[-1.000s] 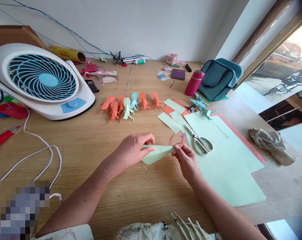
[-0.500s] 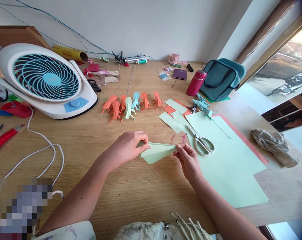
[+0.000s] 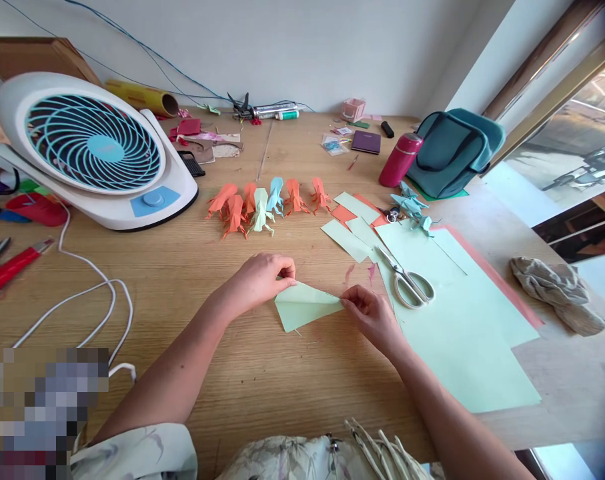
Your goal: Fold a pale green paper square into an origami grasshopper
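A folded piece of pale green paper (image 3: 305, 305) lies on the wooden table (image 3: 192, 280) in front of me. My left hand (image 3: 259, 277) pinches its upper left corner. Its right tip is held between the fingers of my right hand (image 3: 369, 313). The paper forms a flat triangle-like shape pointing right.
Scissors (image 3: 407, 280) rest on large green sheets (image 3: 462, 320) to the right. A row of orange, green and blue origami figures (image 3: 267, 200) stands behind. A white fan (image 3: 92, 153) with a white cable (image 3: 92, 300) sits left. Red bottle (image 3: 399, 160), teal bag (image 3: 455, 153), grey cloth (image 3: 557, 287).
The green paper has been lowered and flattened toward the table. My left hand slid from the paper's middle to its upper left corner.
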Available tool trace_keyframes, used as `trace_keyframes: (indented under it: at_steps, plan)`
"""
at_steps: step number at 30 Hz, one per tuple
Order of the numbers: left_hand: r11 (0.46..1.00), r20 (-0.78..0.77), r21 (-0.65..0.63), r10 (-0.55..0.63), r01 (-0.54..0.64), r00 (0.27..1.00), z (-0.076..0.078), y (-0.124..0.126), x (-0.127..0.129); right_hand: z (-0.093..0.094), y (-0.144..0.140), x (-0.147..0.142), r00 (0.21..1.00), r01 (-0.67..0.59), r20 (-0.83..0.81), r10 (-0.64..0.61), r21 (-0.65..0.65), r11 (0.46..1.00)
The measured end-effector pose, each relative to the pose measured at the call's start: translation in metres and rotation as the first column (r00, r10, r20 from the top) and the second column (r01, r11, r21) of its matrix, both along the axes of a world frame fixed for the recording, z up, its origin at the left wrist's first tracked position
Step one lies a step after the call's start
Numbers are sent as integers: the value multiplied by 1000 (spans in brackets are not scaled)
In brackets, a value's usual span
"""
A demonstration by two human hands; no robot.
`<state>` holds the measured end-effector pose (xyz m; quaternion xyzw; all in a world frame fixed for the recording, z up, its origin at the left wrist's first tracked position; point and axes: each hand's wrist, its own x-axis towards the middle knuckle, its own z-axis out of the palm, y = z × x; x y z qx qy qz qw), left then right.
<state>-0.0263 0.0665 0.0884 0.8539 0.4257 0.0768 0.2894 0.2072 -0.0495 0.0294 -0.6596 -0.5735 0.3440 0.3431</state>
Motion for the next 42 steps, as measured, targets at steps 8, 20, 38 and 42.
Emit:
trace_keyframes:
  at_steps: [8, 20, 38, 42]
  plan:
    - [999, -134, 20, -40, 44, 990, -24, 8, 9, -17, -3, -3, 973, -70, 226, 52, 71, 995]
    - [995, -183, 69, -59, 73, 981, -40, 6, 16, -19, -5, -2, 877, -139, 471, 94, 62, 988]
    - [998, -158, 39, -45, 52, 986, -46, 4, 14, -25, -29, 3, 781, -434, 594, 194, 291, 853]
    - [997, -174, 44, -53, 62, 983, -44, 3, 16, -25, -32, 6, 776, -443, 595, 207, 282, 851]
